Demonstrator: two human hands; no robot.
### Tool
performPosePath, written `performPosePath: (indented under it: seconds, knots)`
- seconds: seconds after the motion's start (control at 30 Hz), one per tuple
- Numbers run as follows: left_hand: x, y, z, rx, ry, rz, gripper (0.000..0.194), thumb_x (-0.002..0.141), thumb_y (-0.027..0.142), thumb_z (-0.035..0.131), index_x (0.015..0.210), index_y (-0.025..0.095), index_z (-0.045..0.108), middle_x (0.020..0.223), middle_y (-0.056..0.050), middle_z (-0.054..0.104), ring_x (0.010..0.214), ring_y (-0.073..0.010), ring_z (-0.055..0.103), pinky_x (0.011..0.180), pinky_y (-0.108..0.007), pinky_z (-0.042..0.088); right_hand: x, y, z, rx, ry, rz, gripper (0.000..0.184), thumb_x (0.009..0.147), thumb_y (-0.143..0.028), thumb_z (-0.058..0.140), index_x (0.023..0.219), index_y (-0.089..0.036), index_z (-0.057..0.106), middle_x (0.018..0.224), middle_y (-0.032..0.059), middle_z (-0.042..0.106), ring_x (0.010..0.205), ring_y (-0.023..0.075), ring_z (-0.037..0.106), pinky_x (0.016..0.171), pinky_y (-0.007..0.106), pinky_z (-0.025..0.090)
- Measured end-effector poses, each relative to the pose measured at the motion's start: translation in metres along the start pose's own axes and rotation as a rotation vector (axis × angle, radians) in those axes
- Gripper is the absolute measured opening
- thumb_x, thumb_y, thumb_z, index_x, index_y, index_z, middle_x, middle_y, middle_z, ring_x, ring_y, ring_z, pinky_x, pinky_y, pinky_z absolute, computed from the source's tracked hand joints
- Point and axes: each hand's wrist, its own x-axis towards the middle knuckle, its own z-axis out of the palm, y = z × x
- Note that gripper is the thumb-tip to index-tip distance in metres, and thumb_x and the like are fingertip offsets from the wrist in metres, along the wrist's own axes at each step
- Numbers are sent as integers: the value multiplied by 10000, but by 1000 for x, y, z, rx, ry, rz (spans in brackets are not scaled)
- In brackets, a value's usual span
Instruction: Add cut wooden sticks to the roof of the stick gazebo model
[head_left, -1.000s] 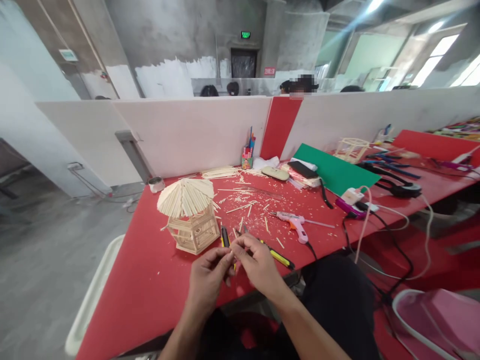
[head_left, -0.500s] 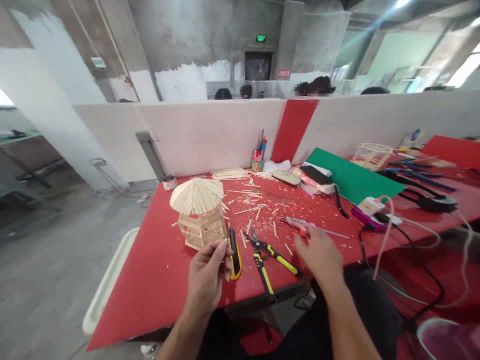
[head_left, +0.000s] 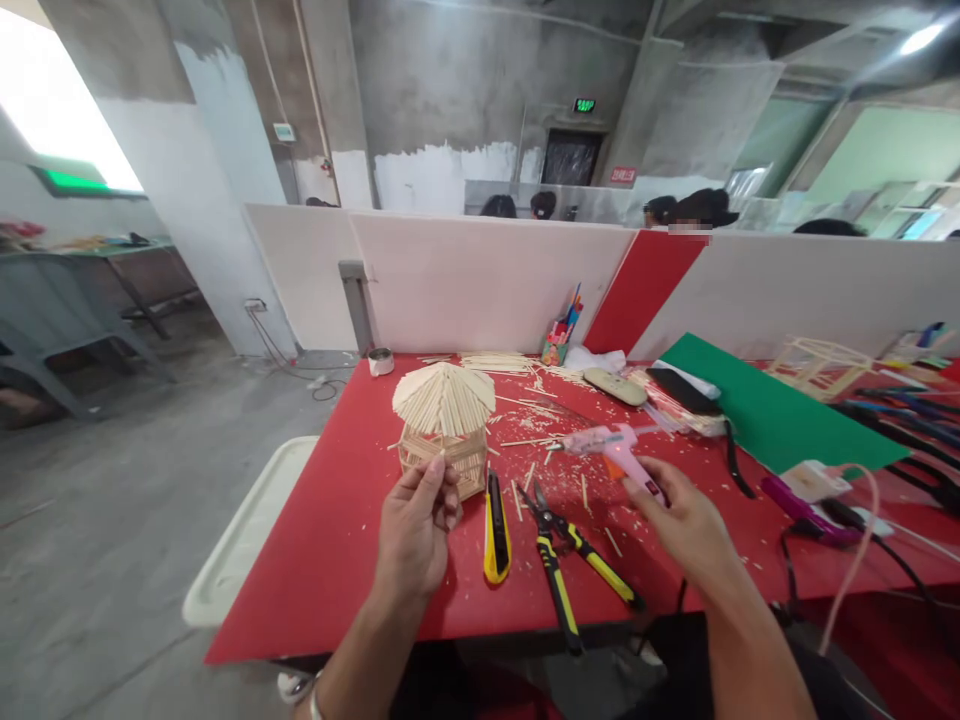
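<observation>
In my right hand (head_left: 686, 510) is a pink hot glue gun (head_left: 600, 440), gripped by its handle and raised over the table, nozzle pointing left. The fingers of my left hand (head_left: 420, 520) are closed in a pinch around a small piece of wooden stick, mostly hidden. Directly behind that hand stands a small pavilion model (head_left: 444, 405) made of thin wooden sticks, its lower front partly covered. A yellow-and-black utility knife (head_left: 496, 535) lies between my hands. Beside it are pliers-like cutters (head_left: 551, 545) with yellow-and-black handles, jaws spread.
Stick offcuts litter the red table (head_left: 322, 560). Along the back are a pen cup (head_left: 555, 345), a roll of tape (head_left: 381, 361) and a beige case (head_left: 615, 387). To the right lie a green board (head_left: 780, 420) and a purple power strip (head_left: 810, 512) with cables.
My right hand has lifted the glue gun off the table. The left hand keeps its pinch, now in front of the pavilion model. The whole view has shifted.
</observation>
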Motion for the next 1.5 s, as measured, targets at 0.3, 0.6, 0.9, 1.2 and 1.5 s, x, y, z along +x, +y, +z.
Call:
performPosePath:
  seconds: [0.3,0.6,0.9,1.2,1.5]
  knots:
    - [4,3,-2,0,-6,25,337,530,334,852,713,115,674,605,1,626,432,-37,459,362,-143,322,6,-143,-14,-228,164,-645,389,834,-287,412,1180,-166,541,1048,107,641,905,246,581,737,361,437]
    - [13,-7,-3,-94,-18,35,328,545,355,848,699,139,656,567,25,607,399,-29,443,344,-134,290,10,-185,-6,-646,314,-920,372,848,-484,509,1114,-232,576,903,48,605,668,164,516,524,268,235]
    - [14,-6,1,-136,-16,11,367,490,353,875,675,126,653,560,12,608,393,-28,441,355,-136,295,8,-193,-5,-768,358,-1020,280,841,-334,543,1085,-207,595,834,11,592,669,141,517,529,281,202]
    - [16,-8,4,-150,-12,6,387,483,370,876,686,135,645,520,28,584,391,-35,445,359,-137,292,10,-191,-4,-748,382,-1053,304,849,-313,520,1123,-207,600,821,11,595,651,137,501,539,281,201]
    - [16,-10,1,-141,-5,17,382,487,376,873,676,140,640,536,23,593,394,-37,449,358,-139,296,10,-190,-2,-708,384,-1074,299,849,-303,522,1117,-205,610,779,2,591,631,136,488,530,278,179]
